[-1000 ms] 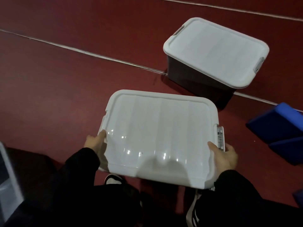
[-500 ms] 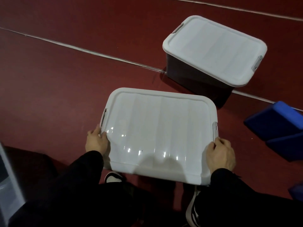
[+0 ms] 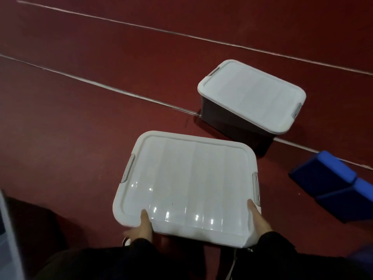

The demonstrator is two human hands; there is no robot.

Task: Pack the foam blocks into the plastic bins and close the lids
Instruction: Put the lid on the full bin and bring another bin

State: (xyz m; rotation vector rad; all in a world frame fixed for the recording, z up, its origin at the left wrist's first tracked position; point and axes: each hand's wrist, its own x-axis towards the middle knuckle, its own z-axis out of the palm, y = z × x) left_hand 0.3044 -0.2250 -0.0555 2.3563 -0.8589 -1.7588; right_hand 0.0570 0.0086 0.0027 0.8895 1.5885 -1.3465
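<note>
Lidded near bin (image 3: pixel 187 186) at lower centre, gripped at its near corners by left hand (image 3: pixel 142 227) and right hand (image 3: pixel 258 219). Second closed bin (image 3: pixel 252 96) upper right, apart. Blue foam blocks (image 3: pixel 333 184) at right edge. Open red floor (image 3: pixel 80 128) leftward.

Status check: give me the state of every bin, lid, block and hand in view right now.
near bin: lid on, both side latches lie flat, held at its near edge.
far bin: lid on, standing on the floor, untouched.
blue foam blocks: on the floor at right, not packed.
left hand: grips the near bin's near left edge, thumb on the lid.
right hand: grips the near bin's near right corner, thumb on the lid.
</note>
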